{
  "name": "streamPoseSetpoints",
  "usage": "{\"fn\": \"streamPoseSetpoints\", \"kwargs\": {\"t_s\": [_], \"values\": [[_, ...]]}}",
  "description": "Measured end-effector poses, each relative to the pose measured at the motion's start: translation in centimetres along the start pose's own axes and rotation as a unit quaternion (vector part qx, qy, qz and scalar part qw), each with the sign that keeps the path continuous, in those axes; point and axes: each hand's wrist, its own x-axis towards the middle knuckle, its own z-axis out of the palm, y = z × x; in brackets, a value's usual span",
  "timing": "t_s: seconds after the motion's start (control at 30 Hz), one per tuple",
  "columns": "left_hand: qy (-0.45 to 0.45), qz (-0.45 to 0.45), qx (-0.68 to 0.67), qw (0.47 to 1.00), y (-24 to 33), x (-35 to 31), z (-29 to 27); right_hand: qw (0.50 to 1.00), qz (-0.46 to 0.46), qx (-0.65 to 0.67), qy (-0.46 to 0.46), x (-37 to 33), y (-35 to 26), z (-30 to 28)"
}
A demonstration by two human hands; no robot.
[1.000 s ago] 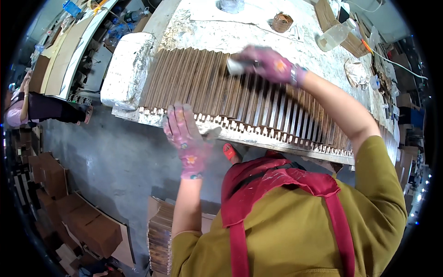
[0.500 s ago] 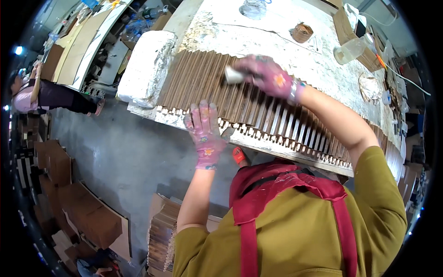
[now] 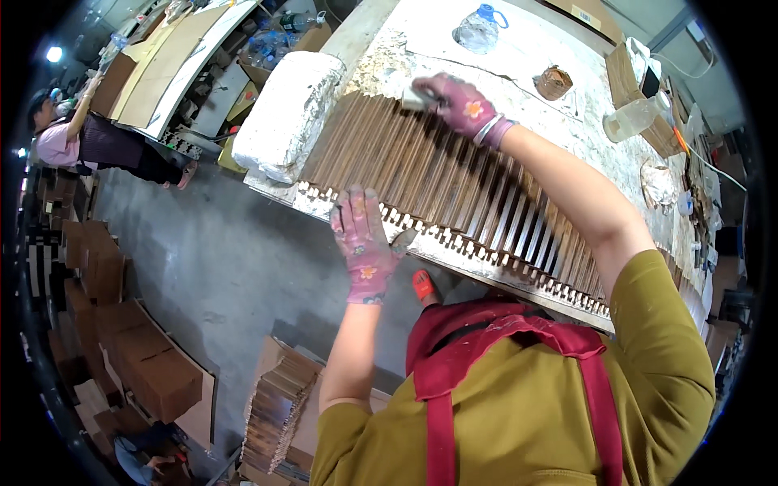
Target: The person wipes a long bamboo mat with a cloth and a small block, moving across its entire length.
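Observation:
A long row of narrow brown wooden strips (image 3: pixel 369 146), with pale notched near ends, lies side by side on the worktable. My right hand (image 3: pixel 463 107), in a pink flowered glove, is closed on a white pad (image 3: pixel 412 99) at the far ends of the strips toward the left; its exact material cannot be made out. The other glove, on my left hand (image 3: pixel 364 243), is stained grey at the fingertips. That hand lies at the strips' near ends with its fingers stretched out and thumb apart, holding nothing.
A white wrapped bundle (image 3: pixel 288 113) borders the row's left end. Farther back on the table stand a blue-capped jug (image 3: pixel 480 31), a brown tin (image 3: pixel 553 83) and a clear bottle (image 3: pixel 636 117). Stacked strips (image 3: pixel 275 405) sit low by my left side. Another person (image 3: pixel 101 142) stands at the far left.
My right hand has moved with the white pad toward the far ends of the strips and slightly left. My left hand stays at the near ends. The whole view has shifted a little.

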Motion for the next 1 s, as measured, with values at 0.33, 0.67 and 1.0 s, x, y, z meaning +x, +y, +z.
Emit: {"fn": "streamPoseSetpoints", "kwargs": {"t_s": [0.33, 0.67, 1.0], "values": [[0.006, -0.009, -0.002, 1.000, -0.9, -1.1, 0.9, 0.962, -0.228, 0.039, -0.147, -3.9, -6.3, -2.3], [0.098, -0.103, -0.036, 0.989, 0.2, -1.8, 1.9, 0.925, -0.277, 0.054, -0.256, -6.2, -10.2, -1.1], [-0.069, -0.149, -0.041, 0.986, 1.3, -0.9, -0.4, 0.961, -0.250, 0.052, -0.104, -1.6, -9.6, 3.2]]}}
